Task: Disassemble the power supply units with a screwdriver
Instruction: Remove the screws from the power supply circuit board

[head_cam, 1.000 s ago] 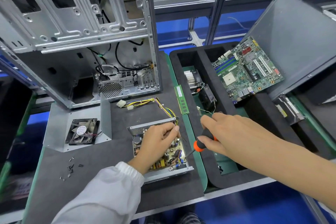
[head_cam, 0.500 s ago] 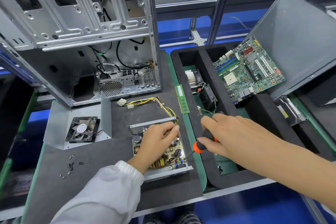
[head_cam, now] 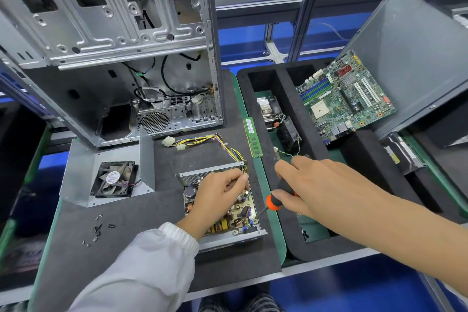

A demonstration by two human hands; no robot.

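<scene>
Two hands work at the opened power supply unit [head_cam: 222,206] on the dark surface [head_cam: 131,225]: left hand [head_cam: 219,194] rests curled on its circuit board, right hand [head_cam: 310,185] grips the orange-and-black screwdriver [head_cam: 274,201], tip at the unit's right edge

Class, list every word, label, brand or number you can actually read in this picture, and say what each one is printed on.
Round white sticker on the black square cooling fan: print too blurred to read.
White label on the green memory stick: too small.
Green motherboard: markings too small.
Label on the silver hard drive: unreadable.
No text is legible.
</scene>
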